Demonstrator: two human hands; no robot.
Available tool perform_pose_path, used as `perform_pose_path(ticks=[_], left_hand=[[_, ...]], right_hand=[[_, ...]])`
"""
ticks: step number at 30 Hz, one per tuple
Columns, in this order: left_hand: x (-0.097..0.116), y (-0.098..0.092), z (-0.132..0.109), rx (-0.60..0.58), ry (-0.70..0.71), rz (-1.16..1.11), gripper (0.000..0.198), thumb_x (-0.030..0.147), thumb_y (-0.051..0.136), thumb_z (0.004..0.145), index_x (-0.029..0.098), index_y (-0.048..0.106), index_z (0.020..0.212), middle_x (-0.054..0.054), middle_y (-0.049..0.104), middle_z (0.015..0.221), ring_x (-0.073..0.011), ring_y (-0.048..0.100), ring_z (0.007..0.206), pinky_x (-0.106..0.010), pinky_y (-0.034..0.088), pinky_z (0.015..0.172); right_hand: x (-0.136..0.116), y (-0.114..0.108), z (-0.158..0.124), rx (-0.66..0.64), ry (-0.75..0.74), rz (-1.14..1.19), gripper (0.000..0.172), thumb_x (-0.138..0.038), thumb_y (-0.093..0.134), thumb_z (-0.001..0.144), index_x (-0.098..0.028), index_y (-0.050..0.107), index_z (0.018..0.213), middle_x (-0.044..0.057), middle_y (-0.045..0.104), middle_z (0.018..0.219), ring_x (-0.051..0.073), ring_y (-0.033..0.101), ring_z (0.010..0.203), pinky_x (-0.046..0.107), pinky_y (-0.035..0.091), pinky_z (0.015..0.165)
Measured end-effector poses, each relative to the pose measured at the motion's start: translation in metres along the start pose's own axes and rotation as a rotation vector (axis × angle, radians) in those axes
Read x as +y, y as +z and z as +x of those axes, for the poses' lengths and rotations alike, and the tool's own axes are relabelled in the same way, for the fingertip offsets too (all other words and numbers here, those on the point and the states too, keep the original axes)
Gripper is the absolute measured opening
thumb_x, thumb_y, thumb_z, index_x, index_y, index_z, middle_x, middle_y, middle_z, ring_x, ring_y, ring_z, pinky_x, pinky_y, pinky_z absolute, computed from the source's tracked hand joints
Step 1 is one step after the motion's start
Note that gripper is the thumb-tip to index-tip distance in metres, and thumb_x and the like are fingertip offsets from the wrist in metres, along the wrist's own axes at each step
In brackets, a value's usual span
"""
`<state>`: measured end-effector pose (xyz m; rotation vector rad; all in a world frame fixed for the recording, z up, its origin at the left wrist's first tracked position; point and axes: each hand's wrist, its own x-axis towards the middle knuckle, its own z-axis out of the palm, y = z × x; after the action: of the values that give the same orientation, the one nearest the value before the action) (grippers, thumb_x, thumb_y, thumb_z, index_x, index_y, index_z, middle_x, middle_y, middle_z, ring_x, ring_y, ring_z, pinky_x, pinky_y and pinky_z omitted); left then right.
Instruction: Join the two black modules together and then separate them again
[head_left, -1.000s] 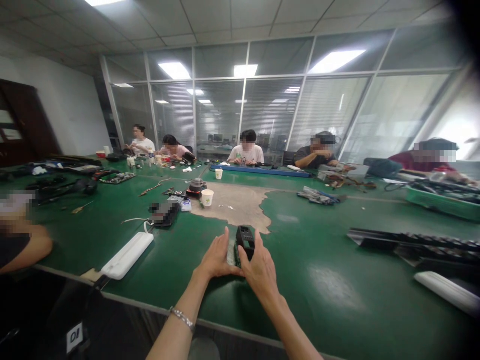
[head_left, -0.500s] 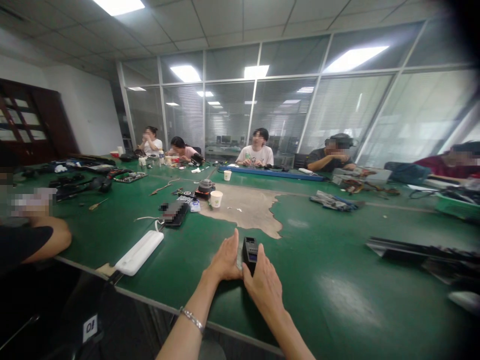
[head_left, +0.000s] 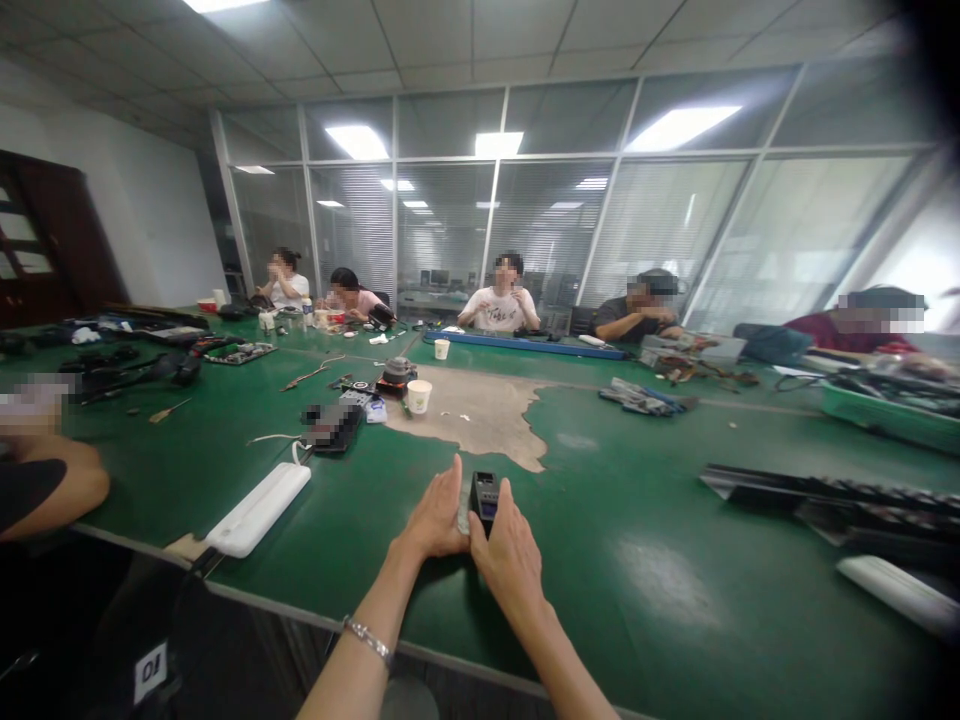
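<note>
Holding a box (head_left: 484,490) between left hand (head_left: 436,515) and right hand (head_left: 513,548), over the near part of the table (head_left: 600,560); unable to tell contact with the tabletop. Gripping with right thumb and fingers; stretching left fingers straight beside the box, too unclear to call grip or light touch. Apparently partway through handling: box in hand, not released, with no finished step showing and no way to judge the amount left. Looking black, compact and blocky, with recesses on top, a bluish patch below, and pale grey along the left.
</note>
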<state>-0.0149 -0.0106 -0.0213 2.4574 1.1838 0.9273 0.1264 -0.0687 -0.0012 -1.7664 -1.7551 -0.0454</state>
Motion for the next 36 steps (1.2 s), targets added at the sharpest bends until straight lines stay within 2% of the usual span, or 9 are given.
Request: perform_pose_path(ticks=[3, 8, 13, 17, 21, 27, 36], left_hand=[[0.001, -0.002, 0.0, -0.016, 0.003, -0.003, 0.121, 0.041, 0.07, 0.068, 0.015, -0.015, 0.15, -0.021, 0.028, 0.151, -0.0367, 0.028, 0.139, -0.056, 0.024, 0.114], [0.001, -0.003, 0.0, -0.036, -0.022, -0.02, 0.136, 0.056, 0.079, 0.059, 0.017, -0.014, 0.15, -0.019, 0.025, 0.153, -0.0366, 0.025, 0.14, -0.055, 0.022, 0.115], [0.003, -0.004, 0.0, -0.068, -0.076, -0.045, 0.146, 0.07, 0.081, 0.048, 0.017, -0.007, 0.152, -0.018, 0.034, 0.15, -0.0378, 0.027, 0.139, -0.054, 0.022, 0.114], [0.006, -0.006, 0.0, -0.064, -0.061, -0.034, 0.135, 0.07, 0.08, 0.051, 0.021, 0.005, 0.152, -0.015, 0.036, 0.149, -0.0362, 0.03, 0.138, -0.051, 0.024, 0.114], [0.007, -0.006, 0.0, -0.063, -0.039, -0.029, 0.135, 0.069, 0.078, 0.056, 0.02, -0.004, 0.152, -0.014, 0.039, 0.148, -0.0349, 0.032, 0.136, -0.051, 0.026, 0.113], [0.01, -0.008, 0.0, -0.09, -0.034, -0.011, 0.133, 0.068, 0.076, 0.061, 0.02, -0.01, 0.151, -0.014, 0.039, 0.148, -0.0346, 0.029, 0.138, -0.053, 0.021, 0.114], [0.017, -0.012, 0.001, -0.145, -0.042, 0.014, 0.126, 0.063, 0.073, 0.068, 0.021, -0.012, 0.151, -0.011, 0.041, 0.148, -0.0334, 0.03, 0.139, -0.055, 0.014, 0.116]], right_hand=[[-0.002, -0.003, 0.001, -0.005, 0.028, 0.029, 0.07, -0.037, 0.046, 0.089, -0.004, 0.024, 0.147, 0.02, 0.056, 0.13, 0.03, 0.057, 0.114, 0.038, 0.044, 0.093], [-0.005, -0.022, 0.012, 0.051, 0.056, 0.119, 0.07, -0.041, 0.045, 0.091, -0.008, 0.023, 0.148, 0.018, 0.056, 0.131, 0.028, 0.057, 0.115, 0.037, 0.045, 0.093], [0.02, -0.036, 0.019, 0.149, 0.096, 0.133, 0.071, -0.046, 0.043, 0.091, -0.011, 0.022, 0.149, 0.018, 0.051, 0.136, 0.029, 0.055, 0.118, 0.039, 0.044, 0.094], [0.053, -0.03, 0.012, 0.135, 0.116, 0.091, 0.073, -0.046, 0.043, 0.09, -0.007, 0.022, 0.148, 0.021, 0.049, 0.137, 0.031, 0.054, 0.119, 0.041, 0.043, 0.096], [0.074, -0.021, 0.002, 0.121, 0.142, 0.077, 0.072, -0.045, 0.043, 0.09, -0.007, 0.024, 0.148, 0.021, 0.051, 0.135, 0.03, 0.053, 0.12, 0.04, 0.043, 0.096], [0.079, -0.017, -0.002, 0.128, 0.131, 0.066, 0.072, -0.044, 0.043, 0.09, -0.007, 0.024, 0.148, 0.02, 0.052, 0.134, 0.03, 0.053, 0.119, 0.041, 0.043, 0.096], [0.084, -0.01, -0.005, 0.165, 0.067, 0.024, 0.073, -0.044, 0.047, 0.087, -0.004, 0.027, 0.146, 0.021, 0.051, 0.134, 0.032, 0.053, 0.116, 0.043, 0.042, 0.097]])
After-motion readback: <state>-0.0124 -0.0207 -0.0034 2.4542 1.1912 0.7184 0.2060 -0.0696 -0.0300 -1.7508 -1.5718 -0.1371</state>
